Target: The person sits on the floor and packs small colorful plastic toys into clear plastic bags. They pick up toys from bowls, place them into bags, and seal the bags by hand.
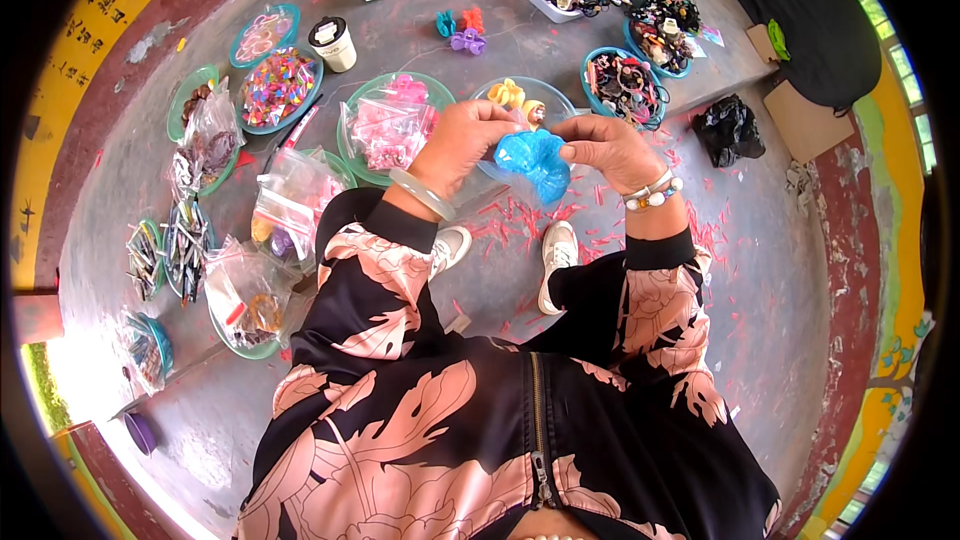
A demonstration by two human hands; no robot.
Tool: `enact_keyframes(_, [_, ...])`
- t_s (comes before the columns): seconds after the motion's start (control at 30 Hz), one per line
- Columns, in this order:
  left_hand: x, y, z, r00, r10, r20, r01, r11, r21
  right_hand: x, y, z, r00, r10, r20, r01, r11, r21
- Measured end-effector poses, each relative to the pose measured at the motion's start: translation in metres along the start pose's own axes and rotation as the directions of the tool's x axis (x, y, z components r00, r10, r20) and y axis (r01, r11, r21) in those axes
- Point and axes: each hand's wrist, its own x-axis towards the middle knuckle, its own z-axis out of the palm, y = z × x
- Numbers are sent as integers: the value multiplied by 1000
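Both my hands are raised over a basin, pinching a clear plastic bag with a shiny blue, lobed thing (535,165) in it, possibly a hair claw clip. My left hand (465,140) grips the bag's upper left edge between thumb and fingers. At the upper right, my right hand (608,152) has its thumb and bent fingers closed on the bag. Just behind the bag, a clear bluish basin (565,100) holds a yellow clip (507,94) and a yellow-and-brown item (537,114). A green basin (350,145) of bagged pink pieces stands left of my left hand.
Teal, orange and purple claw clips (467,40) lie on the grey floor beyond. Tubs of dark hair ties (622,85) stand at right, near a black plastic bag (728,130). At left are a lidded cup (332,44), a basin of colourful clips (278,90) and bagged goods (250,290).
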Motion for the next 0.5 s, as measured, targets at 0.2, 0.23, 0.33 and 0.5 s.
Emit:
enact_keyframes(0.2, [-1,3,-2,998,4,-61,1,997,81,-2,-6,2,983,-17,-183,4,998,-69])
enact_keyframes(0.23, [0,1,-2,997,13,-78,-2,991,136,-2,-7,4,977,-19,-212,-4,995,-104])
enact_keyframes(0.33, [7,-10,-7,991,108,-85,-71,933,354,-1,-6,5,958,-43,-282,-38,960,-278])
enact_keyframes(0.5, [9,-17,-6,987,150,-53,-106,867,487,0,-6,5,936,-79,-344,-81,901,-426])
